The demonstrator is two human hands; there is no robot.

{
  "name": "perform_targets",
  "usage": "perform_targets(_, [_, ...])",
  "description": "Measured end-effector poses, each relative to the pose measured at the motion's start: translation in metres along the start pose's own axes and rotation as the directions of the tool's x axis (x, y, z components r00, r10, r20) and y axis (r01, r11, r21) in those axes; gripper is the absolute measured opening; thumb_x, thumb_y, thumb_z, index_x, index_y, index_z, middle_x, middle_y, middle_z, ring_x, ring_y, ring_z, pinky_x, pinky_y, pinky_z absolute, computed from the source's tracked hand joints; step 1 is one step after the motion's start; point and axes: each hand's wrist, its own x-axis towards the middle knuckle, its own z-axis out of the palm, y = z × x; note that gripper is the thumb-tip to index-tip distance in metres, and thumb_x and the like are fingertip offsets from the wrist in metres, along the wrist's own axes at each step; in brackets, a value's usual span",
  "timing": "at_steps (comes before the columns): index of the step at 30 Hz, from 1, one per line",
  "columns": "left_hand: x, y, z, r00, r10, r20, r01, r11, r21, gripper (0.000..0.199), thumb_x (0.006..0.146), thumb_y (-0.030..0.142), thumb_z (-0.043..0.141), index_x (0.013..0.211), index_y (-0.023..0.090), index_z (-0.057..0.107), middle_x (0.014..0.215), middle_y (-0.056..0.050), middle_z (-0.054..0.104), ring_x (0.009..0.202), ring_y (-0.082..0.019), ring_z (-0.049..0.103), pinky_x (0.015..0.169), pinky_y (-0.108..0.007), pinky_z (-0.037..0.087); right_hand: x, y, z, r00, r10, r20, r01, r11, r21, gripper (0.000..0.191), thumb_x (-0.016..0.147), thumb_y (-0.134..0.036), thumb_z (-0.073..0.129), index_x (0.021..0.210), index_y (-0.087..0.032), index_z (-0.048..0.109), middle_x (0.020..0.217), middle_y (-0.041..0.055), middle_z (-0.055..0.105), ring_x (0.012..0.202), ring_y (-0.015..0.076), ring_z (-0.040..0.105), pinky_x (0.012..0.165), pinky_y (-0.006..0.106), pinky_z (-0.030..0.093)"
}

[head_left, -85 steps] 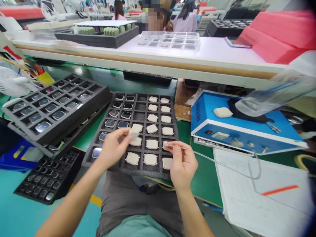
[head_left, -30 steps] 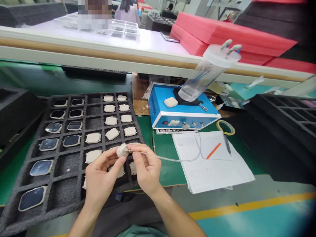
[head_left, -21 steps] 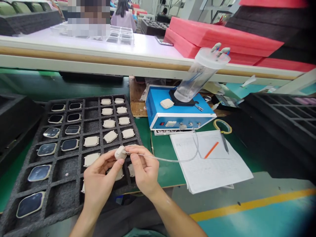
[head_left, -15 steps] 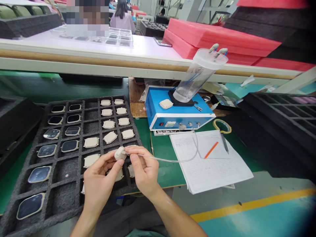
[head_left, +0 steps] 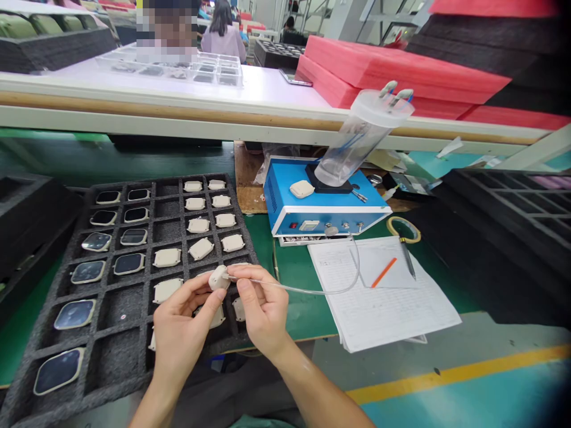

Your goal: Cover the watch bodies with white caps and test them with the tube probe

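Observation:
Between the thumb and fingers of my left hand [head_left: 185, 318] is a small cream watch case [head_left: 219, 278], tilted on edge. My right hand [head_left: 263, 303] pinches the end of a clear thin tube [head_left: 307, 291] against the side of that case. The tube curves back to the front of a blue machine [head_left: 328, 220]. Beneath and left of my hands lies a black foam tray [head_left: 122, 339]. Its right compartments hold several cream cases [head_left: 167, 257]; the left ones hold watches with dark screens [head_left: 129, 263]. Another cream case [head_left: 302, 189] rests on the machine's top.
Right of my hands are written papers [head_left: 379, 309] with an orange strip [head_left: 383, 273], a pen [head_left: 407, 260] and a tape roll [head_left: 404, 229]. A clear cylinder [head_left: 352, 148] leans above the machine. Black foam [head_left: 486, 261] stands at the right, and a shelf [head_left: 267, 122] crosses behind. People are beyond it.
The whole view has shifted slightly. Both hands keep the same hold on the case and the tube.

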Motion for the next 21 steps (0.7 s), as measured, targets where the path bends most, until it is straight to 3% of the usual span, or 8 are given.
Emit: perform_targets(21, [-0.0002,0.0006,-0.0001,1.0,-0.013,0.008,0.013,1.0,0.019,0.03,0.07,0.033,0.091,0.095,0.019,0.084,0.088,-0.006,0.084,0.075,-0.02,0.08,0.073,-0.024,0.067,-0.0004,0.0004,-0.0002,1.0,0.009,-0.002,-0.009,1.0,-0.017,0.017,0.103,-0.023,0.061,0.107,-0.024,0.077,0.105,0.0073,0.079,0.102,0.0199,0.076,0.09,0.034,0.063])
